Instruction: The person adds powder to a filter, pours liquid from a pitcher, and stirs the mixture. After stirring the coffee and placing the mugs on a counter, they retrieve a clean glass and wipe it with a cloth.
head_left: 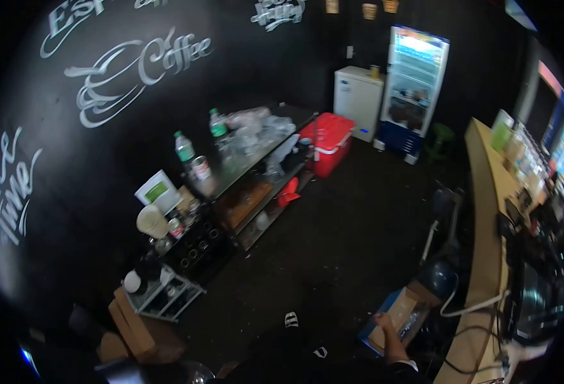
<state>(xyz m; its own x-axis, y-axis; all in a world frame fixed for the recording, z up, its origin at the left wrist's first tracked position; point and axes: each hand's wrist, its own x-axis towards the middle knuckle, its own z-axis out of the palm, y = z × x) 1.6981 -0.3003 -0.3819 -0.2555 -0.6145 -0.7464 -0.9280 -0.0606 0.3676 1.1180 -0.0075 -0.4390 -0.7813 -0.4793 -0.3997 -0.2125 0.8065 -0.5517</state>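
Note:
My right hand (385, 322) hangs low at the right, at the end of a bare forearm with a pale cuff. In the picture it overlaps an open cardboard box (401, 315) with a blue side; whether it touches the box cannot be made out. Its fingers are small and blurred, and no held thing shows. Inside the box lies something clear and shiny. Nothing of my left hand shows. My dark shoes with white marks (291, 319) stand on the dark floor (282, 269).
Along the left wall runs a shelf unit with bottles (184, 148) and clear plastic packs (259, 131). A red cooler (330, 142), white freezer (357, 99) and glass-door fridge (414, 89) stand behind. A wooden counter (486, 185) with hanging cables lines the right; cardboard (133, 326) leans lower left.

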